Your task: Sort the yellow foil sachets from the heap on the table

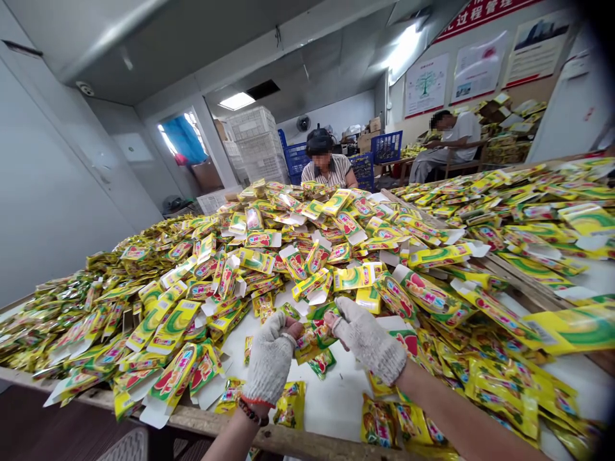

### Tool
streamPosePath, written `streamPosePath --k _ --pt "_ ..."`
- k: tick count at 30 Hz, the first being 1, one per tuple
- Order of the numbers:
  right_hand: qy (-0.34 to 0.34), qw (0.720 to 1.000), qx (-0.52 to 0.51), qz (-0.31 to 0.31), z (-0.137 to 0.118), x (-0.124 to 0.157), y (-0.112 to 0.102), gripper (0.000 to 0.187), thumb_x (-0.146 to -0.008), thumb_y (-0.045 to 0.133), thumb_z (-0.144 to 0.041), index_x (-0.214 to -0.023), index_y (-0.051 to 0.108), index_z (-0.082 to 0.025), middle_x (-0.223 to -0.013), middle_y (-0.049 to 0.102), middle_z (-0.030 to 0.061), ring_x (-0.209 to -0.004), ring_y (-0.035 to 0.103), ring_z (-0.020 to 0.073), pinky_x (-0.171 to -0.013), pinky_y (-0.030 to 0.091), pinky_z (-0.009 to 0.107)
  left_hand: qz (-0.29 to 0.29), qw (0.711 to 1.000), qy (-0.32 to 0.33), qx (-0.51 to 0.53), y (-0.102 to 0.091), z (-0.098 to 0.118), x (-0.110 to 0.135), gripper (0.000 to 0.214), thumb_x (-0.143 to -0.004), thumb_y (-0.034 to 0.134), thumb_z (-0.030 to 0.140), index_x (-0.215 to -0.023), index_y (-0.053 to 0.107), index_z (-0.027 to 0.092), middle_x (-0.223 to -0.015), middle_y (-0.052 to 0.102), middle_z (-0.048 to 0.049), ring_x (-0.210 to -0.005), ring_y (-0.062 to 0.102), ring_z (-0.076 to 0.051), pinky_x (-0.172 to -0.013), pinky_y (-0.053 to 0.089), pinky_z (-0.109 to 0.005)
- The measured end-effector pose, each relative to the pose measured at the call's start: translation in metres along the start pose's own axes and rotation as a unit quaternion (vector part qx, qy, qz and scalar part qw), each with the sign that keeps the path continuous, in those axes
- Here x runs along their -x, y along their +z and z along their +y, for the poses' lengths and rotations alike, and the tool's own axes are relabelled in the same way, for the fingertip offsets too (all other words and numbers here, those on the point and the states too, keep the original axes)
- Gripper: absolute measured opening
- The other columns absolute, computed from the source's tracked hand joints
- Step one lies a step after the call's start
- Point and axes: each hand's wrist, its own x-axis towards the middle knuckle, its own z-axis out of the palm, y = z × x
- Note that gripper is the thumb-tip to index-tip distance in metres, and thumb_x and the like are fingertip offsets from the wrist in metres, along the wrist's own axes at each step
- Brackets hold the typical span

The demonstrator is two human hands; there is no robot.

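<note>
- A packing workshop: small yellow cartons (173,326) and glossy sachets (504,387) lie heaped across a wood-edged counter (331,406).
- White plastic crates (257,141) stand stacked at far left of centre, blue crates (387,147) right of them.
- Two seated people (459,137) at the far side.
- Far right, wall posters (425,83) under a red banner (480,22).

I have one view, from head, facing forward and down across counter (331,403). Left hand (271,352) and right hand (368,339) sit near lens, lower middle; forearms (451,403) enter from bottom edge. Behind them, pile of packets (307,256) spans middle distance; person (339,169) across counter farther, wall posters (426,86) farther still. Lens takes in wide sweep up to ceiling (327,70); its lines slant. Dark rim (600,38) cuts my right-hand corners.
</note>
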Motion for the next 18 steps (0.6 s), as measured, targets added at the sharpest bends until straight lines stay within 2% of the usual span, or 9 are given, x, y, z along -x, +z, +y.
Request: streamPosePath --k 2,5,8,10,12,14,16,18 --pt "-0.009 1.0 0.025 0.005 0.002 0.0 0.004 0.017 -0.088 0.05 -0.036 -0.078 0.049 -0.022 -0.069 0.054 -0.0017 -0.063 0.048 0.0138 -0.059 0.037 0.025 0.009 1.0 0.02 -0.009 0.002 0.0 0.0 0.028 -0.08 0.065 0.045 -0.073 0.056 0.019 -0.063 0.052 0.0048 -0.057 0.045 -0.009 -0.052 0.037 -0.019" --pt "0.002 0.997 0.069 0.029 0.006 0.001 0.013 0.016 -0.088 0.051 -0.036 -0.081 0.052 -0.022 -0.07 0.055 -0.0008 -0.063 0.048 0.0144 -0.059 0.036 0.025 -0.022 0.997 -0.013 0.075 0.007 0.001 0.002 0.033 -0.081 0.064 0.051 -0.078 0.054 0.019 -0.063 0.05 0.006 -0.055 0.046 -0.009 -0.052 0.041 -0.02" --pt "0.023 0.996 0.073 0.052 0.007 0.004 0.018 0.014 -0.089 0.049 -0.033 -0.085 0.054 -0.021 -0.07 0.057 0.0002 -0.062 0.049 0.0148 -0.059 0.035 0.025 -0.062 0.986 -0.031 0.152 0.013 0.0 0.004 0.04 -0.071 0.077 0.043 -0.093 0.054 0.02 -0.07 0.056 0.0055 -0.061 0.054 -0.01 -0.057 0.047 -0.021" --pt "0.027 0.996 0.062 0.05 0.005 0.006 0.018 0.012 -0.089 0.05 -0.031 -0.091 0.056 -0.021 -0.074 0.059 0.0017 -0.064 0.051 0.0152 -0.059 0.037 0.025 -0.071 0.981 -0.024 0.177 0.017 -0.004 0.003 0.045 -0.066 0.082 0.036 -0.096 0.053 0.019 -0.074 0.059 0.0047 -0.066 0.058 -0.011 -0.061 0.048 -0.022" --pt "0.037 0.998 0.036 0.027 0.002 0.007 0.015 0.017 -0.089 0.051 -0.029 -0.103 0.056 -0.02 -0.078 0.062 0.0019 -0.063 0.054 0.0145 -0.059 0.039 0.024 -0.072 0.977 -0.024 0.198 0.02 -0.009 0.002 0.044 -0.065 0.083 0.033 -0.094 0.053 0.019 -0.073 0.06 0.005 -0.066 0.06 -0.011 -0.061 0.048 -0.022" --pt "0.059 0.998 0.01 -0.028 0.003 0.007 0.011 0.027 -0.09 0.051 -0.028 -0.115 0.053 -0.019 -0.08 0.064 0.0022 -0.058 0.055 0.0134 -0.055 0.04 0.024 -0.084 0.977 -0.031 0.193 0.024 -0.015 0.001 0.045 -0.065 0.082 0.034 -0.094 0.052 0.02 -0.069 0.058 0.006 -0.061 0.058 -0.01 -0.057 0.046 -0.02" --pt "0.061 0.995 0.028 -0.075 0.007 0.004 0.007 0.03 -0.089 0.053 -0.029 -0.116 0.055 -0.017 -0.083 0.066 0.0049 -0.059 0.058 0.0148 -0.056 0.043 0.025 -0.11 0.98 -0.038 0.161 0.028 -0.019 -0.002 0.041 -0.072 0.077 0.041 -0.096 0.051 0.02 -0.067 0.058 0.0052 -0.058 0.057 -0.011 -0.053 0.045 -0.021" --pt "0.037 0.995 0.065 -0.066 0.013 0.0 0.003 0.029 -0.085 0.057 -0.027 -0.112 0.06 -0.015 -0.087 0.068 0.0087 -0.07 0.063 0.019 -0.064 0.047 0.029 -0.102 0.992 0.002 0.079 0.031 -0.02 -0.01 0.032 -0.083 0.063 0.046 -0.097 0.051 0.02 -0.072 0.061 0.0012 -0.062 0.061 -0.015 -0.055 0.048 -0.024"
